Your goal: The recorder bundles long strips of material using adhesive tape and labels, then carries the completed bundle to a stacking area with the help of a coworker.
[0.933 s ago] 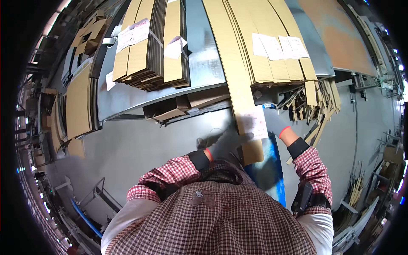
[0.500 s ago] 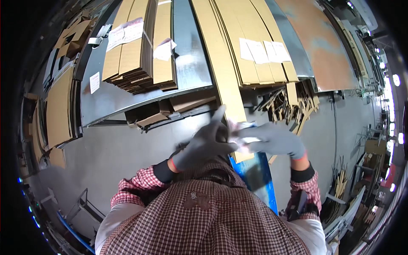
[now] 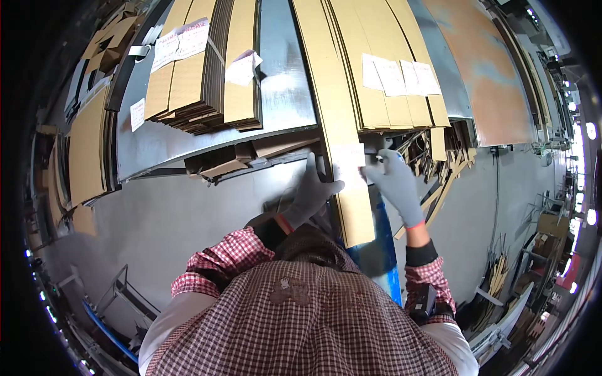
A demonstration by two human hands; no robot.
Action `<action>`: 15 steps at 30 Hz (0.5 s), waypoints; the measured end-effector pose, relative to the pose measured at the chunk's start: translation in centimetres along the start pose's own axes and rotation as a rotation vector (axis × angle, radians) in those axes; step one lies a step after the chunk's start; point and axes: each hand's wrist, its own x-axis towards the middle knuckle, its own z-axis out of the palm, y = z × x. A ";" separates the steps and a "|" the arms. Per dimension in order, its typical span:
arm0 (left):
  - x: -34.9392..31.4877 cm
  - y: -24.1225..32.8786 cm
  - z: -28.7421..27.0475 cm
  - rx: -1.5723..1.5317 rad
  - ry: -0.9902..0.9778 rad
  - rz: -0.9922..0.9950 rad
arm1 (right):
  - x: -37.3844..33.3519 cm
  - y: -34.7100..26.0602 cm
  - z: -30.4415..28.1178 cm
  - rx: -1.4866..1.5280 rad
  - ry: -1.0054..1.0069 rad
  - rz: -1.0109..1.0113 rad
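Note:
A long tan cardboard strip bundle (image 3: 351,216) juts from the table toward me, over a blue surface. A white paper label (image 3: 348,161) lies on its top. My left hand (image 3: 311,191), in a grey glove, grips the bundle's left edge, its thumb over the top near the label and a finger stretched along the side. At the right edge, beside the label, is my right hand (image 3: 396,185), also gloved. Its fingers are curled, and what they hold is too small to make out.
Labelled cardboard stacks lie on the metal table (image 3: 282,75), at left (image 3: 188,69) and at right (image 3: 401,94). Cardboard scraps (image 3: 448,160) stick out below the table's right part. A blue narrow surface (image 3: 384,260) runs under the bundle. More cardboard sheets (image 3: 88,150) stand far left.
My hands have moved apart, to either side of the bundle. The crumpled white and shiny material between them now shows as a flat label on the bundle.

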 end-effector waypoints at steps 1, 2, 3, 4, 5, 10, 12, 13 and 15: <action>0.3 -0.2 0.1 -0.008 -0.012 0.025 | 0.0 0.6 1.2 0.005 0.001 0.009; 0.4 -0.5 -0.1 0.000 -0.020 0.023 | 0.0 1.3 2.4 0.048 -0.138 0.157; 0.6 -0.6 -0.7 -0.151 -0.143 -0.149 | 0.1 1.9 3.2 0.089 -0.275 0.300; 0.6 -0.7 -1.3 -0.301 -0.260 -0.323 | 0.0 2.5 3.5 0.093 -0.273 0.299; 0.6 -0.9 -2.5 -0.296 -0.262 -0.320 | -0.2 3.1 3.5 0.047 -0.179 0.181; -2.0 8.8 -6.6 0.064 -0.079 -0.054 | 0.2 -2.6 -4.2 0.151 -0.177 0.087; -4.5 12.7 -7.1 0.054 -0.258 0.006 | -1.1 -4.0 -5.9 0.388 -0.643 -0.371; -4.8 13.6 -6.8 0.040 -0.431 0.078 | -1.0 -4.9 -6.2 0.379 -0.633 -0.362; -4.4 13.2 -7.0 0.132 -0.487 0.190 | -0.6 -7.0 -5.6 0.316 -0.782 -0.608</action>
